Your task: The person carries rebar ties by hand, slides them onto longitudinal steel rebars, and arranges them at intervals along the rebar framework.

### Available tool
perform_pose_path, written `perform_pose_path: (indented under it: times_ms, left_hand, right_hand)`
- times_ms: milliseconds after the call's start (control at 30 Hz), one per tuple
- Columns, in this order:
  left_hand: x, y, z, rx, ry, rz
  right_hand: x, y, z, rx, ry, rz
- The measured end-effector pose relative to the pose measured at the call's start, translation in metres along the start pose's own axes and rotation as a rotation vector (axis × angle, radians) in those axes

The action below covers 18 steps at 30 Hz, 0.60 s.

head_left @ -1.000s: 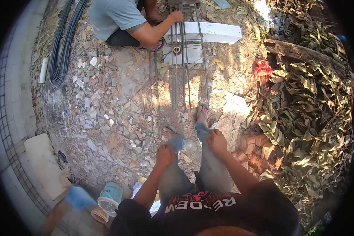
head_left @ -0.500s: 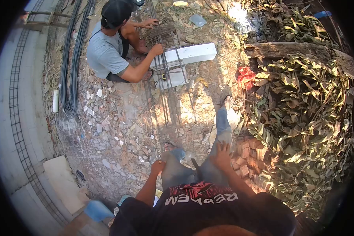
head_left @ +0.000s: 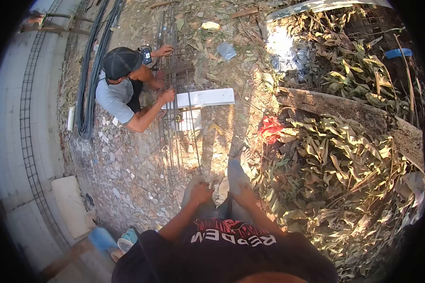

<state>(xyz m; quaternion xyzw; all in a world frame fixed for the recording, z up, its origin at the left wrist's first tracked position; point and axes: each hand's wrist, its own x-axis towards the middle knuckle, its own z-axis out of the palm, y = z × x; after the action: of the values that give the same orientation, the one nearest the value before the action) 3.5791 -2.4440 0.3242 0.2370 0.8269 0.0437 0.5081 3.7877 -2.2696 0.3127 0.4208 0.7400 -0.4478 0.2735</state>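
Observation:
My left hand (head_left: 201,193) rests on my left trouser leg near the knee, holding no object that I can see. On the other knee, my right hand (head_left: 241,192) lies with its fingers stretched over the jeans (head_left: 235,170). Both hands look open, though finger detail is soft. Ahead of me a co-worker (head_left: 115,89) in a grey shirt and dark cap crouches on the left. That person's hands touch a long bundle of thin steel bars (head_left: 170,151) on the ground. A white board (head_left: 206,97) lies beneath the bars.
Broken rubble (head_left: 123,160) covers the ground at left. Bent steel rods (head_left: 83,108) and a wall with a rebar ladder (head_left: 26,122) stand beyond it. At right lie dry leaves (head_left: 344,174), a wooden plank (head_left: 335,104) and a red plastic bag (head_left: 270,129).
My view has shifted, and my knees and both hands are now closer together. My left hand has moved further up over the knee. The co-worker stays crouched at the bars.

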Motion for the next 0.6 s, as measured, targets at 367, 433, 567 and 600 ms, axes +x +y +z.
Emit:
perform_pose_path:
  times_ms: [367,433,567,600]
  left_hand:
    - [0.06,0.066,-0.085,-0.688,0.302,-0.188]
    - [0.078,0.056,-0.068,-0.669,0.287,-0.27]
    - [0.128,0.04,-0.068,-0.763,0.185,-0.438]
    - [0.138,0.039,-0.081,-0.794,0.108,-0.442]
  right_hand:
    - [0.02,0.049,-0.146,-0.14,0.064,-0.081]
    - [0.035,0.056,-0.182,-0.127,0.012,-0.059]
    - [0.093,0.02,-0.248,-0.145,0.044,-0.037]
    - [0.114,0.027,-0.258,-0.163,0.067,-0.091]
